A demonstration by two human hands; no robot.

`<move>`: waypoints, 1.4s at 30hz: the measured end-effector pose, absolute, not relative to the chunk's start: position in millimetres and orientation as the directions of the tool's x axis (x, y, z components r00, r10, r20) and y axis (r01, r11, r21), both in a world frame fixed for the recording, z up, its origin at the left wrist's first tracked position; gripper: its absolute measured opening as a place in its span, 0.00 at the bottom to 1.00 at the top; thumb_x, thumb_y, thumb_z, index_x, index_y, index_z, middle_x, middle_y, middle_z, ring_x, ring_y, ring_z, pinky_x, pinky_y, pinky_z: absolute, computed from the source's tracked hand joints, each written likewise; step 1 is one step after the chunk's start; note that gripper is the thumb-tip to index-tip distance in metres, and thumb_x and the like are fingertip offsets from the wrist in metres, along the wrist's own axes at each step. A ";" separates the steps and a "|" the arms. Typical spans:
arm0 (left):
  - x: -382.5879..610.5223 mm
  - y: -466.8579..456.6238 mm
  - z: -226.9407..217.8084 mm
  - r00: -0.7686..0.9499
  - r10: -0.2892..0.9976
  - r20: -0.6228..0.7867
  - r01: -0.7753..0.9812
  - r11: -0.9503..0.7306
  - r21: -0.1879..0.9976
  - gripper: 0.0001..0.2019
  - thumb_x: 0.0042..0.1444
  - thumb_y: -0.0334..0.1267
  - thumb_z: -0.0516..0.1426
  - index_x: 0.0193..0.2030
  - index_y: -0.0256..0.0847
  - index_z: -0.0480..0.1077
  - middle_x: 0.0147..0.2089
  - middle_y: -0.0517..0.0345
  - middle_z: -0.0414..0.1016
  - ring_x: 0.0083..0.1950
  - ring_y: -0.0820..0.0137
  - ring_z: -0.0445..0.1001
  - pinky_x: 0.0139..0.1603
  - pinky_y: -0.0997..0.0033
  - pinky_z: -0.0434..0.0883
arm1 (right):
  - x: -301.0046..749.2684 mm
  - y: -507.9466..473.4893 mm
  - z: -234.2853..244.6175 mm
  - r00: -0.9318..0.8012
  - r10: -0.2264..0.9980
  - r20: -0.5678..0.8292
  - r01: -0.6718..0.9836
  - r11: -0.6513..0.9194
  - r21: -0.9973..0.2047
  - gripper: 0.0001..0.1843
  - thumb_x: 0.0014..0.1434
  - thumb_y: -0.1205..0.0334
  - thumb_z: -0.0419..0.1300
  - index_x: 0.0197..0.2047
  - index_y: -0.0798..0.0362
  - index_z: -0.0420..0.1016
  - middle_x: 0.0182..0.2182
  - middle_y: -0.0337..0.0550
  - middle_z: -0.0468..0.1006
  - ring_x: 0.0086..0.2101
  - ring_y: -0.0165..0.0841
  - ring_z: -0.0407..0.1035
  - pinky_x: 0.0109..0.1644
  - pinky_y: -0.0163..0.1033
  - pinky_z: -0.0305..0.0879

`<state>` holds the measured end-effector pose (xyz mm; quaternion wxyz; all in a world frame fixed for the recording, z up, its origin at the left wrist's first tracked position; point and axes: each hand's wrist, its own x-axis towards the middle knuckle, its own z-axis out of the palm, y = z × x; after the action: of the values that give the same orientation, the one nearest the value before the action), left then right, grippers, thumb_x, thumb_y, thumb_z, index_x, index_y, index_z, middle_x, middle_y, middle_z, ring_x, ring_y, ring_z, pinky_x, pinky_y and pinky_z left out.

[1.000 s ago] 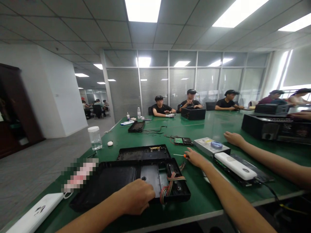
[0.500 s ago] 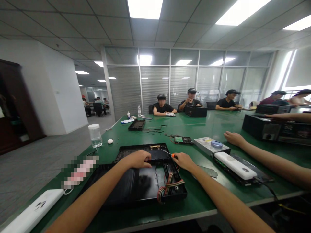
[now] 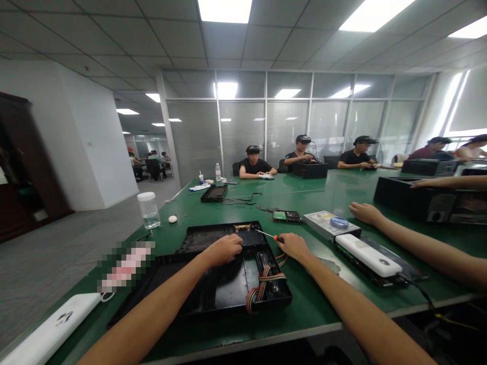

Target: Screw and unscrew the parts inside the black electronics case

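Observation:
In my right hand [image 3: 296, 247] is a screwdriver [image 3: 269, 235] with an orange and black handle. Its thin shaft points left, the tip near a small brass-coloured part [image 3: 243, 227] on a black panel [image 3: 213, 238]. My left hand [image 3: 227, 248] is closed above the near side of that panel; its fingertips are turned away, so what they grip, if anything, is hidden. Below both hands lies a wide black casing [image 3: 228, 289] on the green table. A striped ribbon cable [image 3: 262, 286] is looped through its right end.
To the right stand a metal drive box [image 3: 323, 225] and a white power bank [image 3: 368, 254]; another person's arm [image 3: 411, 238] rests beyond. A circuit board [image 3: 287, 216] lies ahead. At left are a clear jar [image 3: 148, 213] and a white device [image 3: 57, 329].
My left hand has shifted slightly right and its fingers have curled in more. My right hand has moved a little up and right with the screwdriver.

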<state>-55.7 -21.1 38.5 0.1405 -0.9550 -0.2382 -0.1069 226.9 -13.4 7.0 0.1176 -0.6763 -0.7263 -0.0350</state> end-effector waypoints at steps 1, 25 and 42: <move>-53.5 -23.2 40.7 0.846 0.442 0.298 0.506 -0.842 -0.189 0.08 0.58 0.30 0.46 0.35 0.36 0.66 0.42 0.52 0.65 0.45 0.69 0.62 0.48 0.69 0.61 | 227.8 -13.0 7.9 -0.013 0.971 0.238 0.992 0.042 -0.116 0.17 0.57 0.52 0.48 0.40 0.50 0.73 0.36 0.50 0.75 0.39 0.40 0.69 0.39 0.40 0.60; 10.4 -9.6 13.1 0.805 0.491 0.333 0.497 -0.865 0.073 0.09 0.54 0.32 0.51 0.35 0.37 0.73 0.36 0.56 0.76 0.40 0.71 0.72 0.44 0.76 0.64 | 240.5 -5.9 7.0 0.175 0.912 0.371 0.919 -0.017 -0.394 0.25 0.57 0.44 0.43 0.34 0.52 0.73 0.32 0.50 0.75 0.37 0.38 0.69 0.37 0.37 0.57; 9.4 -8.8 20.1 0.791 0.538 0.292 0.477 -0.840 0.258 0.07 0.50 0.33 0.55 0.35 0.37 0.73 0.32 0.58 0.74 0.32 0.75 0.69 0.34 0.80 0.63 | 265.4 -13.4 29.9 0.128 0.790 0.599 0.397 0.513 -0.761 0.18 0.53 0.49 0.49 0.26 0.55 0.66 0.16 0.34 0.61 0.18 0.26 0.55 0.21 0.31 0.52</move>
<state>9.4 -8.8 20.1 -0.0858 -0.9423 -0.2694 -0.1792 265.4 -13.4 29.9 0.5900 -0.4645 -0.6390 0.1667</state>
